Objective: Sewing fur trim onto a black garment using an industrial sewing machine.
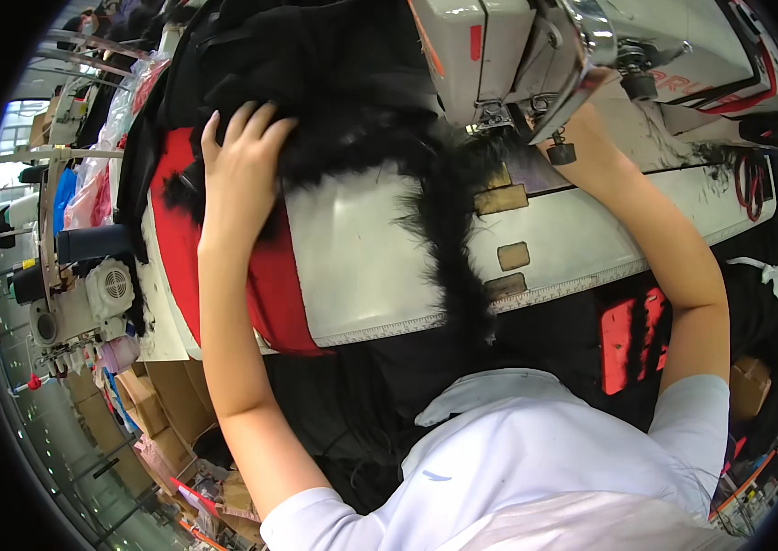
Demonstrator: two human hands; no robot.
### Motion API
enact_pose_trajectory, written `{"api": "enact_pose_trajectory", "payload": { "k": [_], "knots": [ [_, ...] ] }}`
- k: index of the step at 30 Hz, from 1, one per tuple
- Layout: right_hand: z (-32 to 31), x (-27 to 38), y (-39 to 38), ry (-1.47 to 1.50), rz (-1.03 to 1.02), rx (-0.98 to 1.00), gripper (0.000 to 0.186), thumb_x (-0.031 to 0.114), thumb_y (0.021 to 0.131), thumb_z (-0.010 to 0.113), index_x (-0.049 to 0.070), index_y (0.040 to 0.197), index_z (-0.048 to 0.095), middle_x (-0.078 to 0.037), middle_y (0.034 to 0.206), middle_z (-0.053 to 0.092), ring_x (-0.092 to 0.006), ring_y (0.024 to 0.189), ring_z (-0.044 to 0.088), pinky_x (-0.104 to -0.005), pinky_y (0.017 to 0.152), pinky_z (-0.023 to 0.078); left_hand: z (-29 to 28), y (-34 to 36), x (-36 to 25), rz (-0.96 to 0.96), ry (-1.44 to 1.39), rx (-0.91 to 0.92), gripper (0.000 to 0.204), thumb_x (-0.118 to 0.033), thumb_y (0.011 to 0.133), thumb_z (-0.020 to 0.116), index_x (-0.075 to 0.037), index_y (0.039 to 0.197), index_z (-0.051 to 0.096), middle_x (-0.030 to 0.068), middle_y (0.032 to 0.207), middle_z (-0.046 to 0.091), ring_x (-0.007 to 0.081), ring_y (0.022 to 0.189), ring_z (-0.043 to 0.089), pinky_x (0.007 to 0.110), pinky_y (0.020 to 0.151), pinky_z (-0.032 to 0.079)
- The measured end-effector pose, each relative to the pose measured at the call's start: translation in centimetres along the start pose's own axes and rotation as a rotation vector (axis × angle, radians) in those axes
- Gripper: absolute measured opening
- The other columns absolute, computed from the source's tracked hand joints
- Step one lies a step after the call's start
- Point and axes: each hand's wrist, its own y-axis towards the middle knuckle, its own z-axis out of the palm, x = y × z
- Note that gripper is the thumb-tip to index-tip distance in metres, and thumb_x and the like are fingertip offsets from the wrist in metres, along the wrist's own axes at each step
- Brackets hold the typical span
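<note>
1. The left hand (pixel 240 156) lies palm down, fingers spread and slightly curled, pressing on a heap of black furry fabric (pixel 334 83) at the far left of the table (pixel 361 257). It rests on the fabric and does not close round it.
2. The right hand is hidden behind the sewing machine's head (pixel 499 55); only the right forearm (pixel 655 230) shows, reaching up under the machine. Whether that hand grips anything cannot be told.
3. The black furry fabric is piled on the far side of the table, left of the machine. From it a narrow black fur trim (pixel 448 239) runs down across the pale table top, just beside the needle area, and hangs over the near edge.
4. A red cloth (pixel 269 294) lies under the left forearm and drapes over the table's left front corner, touching the black fur.
5. A measuring scale (pixel 536 296) runs along the table's near edge, and a few tan tape patches (pixel 514 255) are stuck on the top right of the trim.
6. Scissors with red handles (pixel 752 184) lie on the table at the far right, well apart from both hands.
7. Cardboard boxes (pixel 155 413) stand on the floor to the left.
</note>
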Motion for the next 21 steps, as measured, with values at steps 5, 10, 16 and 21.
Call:
{"api": "enact_pose_trajectory", "payload": {
  "k": [5,10,16,21],
  "knots": [
    [-1.1,0.2,0.3,0.044,0.037,-0.037,0.008,0.007,0.068,0.060,0.007,0.063,0.066,-0.009,0.064,0.060,-0.0274,0.070,0.059,-0.0374,0.070,0.046,-5.8,0.0,-8.5,0.129,-0.391,0.072,0.049,-0.002,0.072,0.064,-0.010,0.120,0.058,0.0040,0.121,0.059,0.0206,0.120,0.051,0.041,0.106,0.029],
    [-1.2,0.2,0.9,-0.001,-0.019,0.011,0.008,0.006,0.070,0.059,0.006,0.070,0.067,-0.009,0.069,0.060,-0.0265,0.075,0.060,-0.0359,0.077,0.047,-0.7,2.4,-11.4,0.224,-0.379,-0.081,0.023,-0.005,0.078,0.059,-0.011,0.100,0.061,0.0000,0.098,0.062,0.0165,0.105,0.057,0.039,0.099,0.034],
    [-1.5,0.1,1.0,0.099,-0.054,-0.039,0.011,0.011,0.080,0.055,0.003,0.076,0.061,-0.018,0.067,0.055,-0.0388,0.063,0.053,-0.0428,0.054,0.039,0.3,2.9,-9.3,0.290,-0.134,-0.180,0.016,-0.009,0.075,0.064,-0.014,0.088,0.059,-0.0035,0.081,0.057,0.0137,0.097,0.056,0.041,0.102,0.030],
    [-1.7,0.3,0.7,-0.143,-0.106,0.048,0.009,0.009,0.073,0.060,0.008,0.076,0.068,-0.006,0.073,0.060,-0.0222,0.080,0.061,-0.0324,0.087,0.046,-2.1,1.0,-12.5,0.129,-0.240,-0.132,0.012,-0.015,0.072,0.068,-0.012,0.081,0.060,-0.0006,0.077,0.057,0.0160,0.094,0.056,0.041,0.102,0.030]
  ]
}}
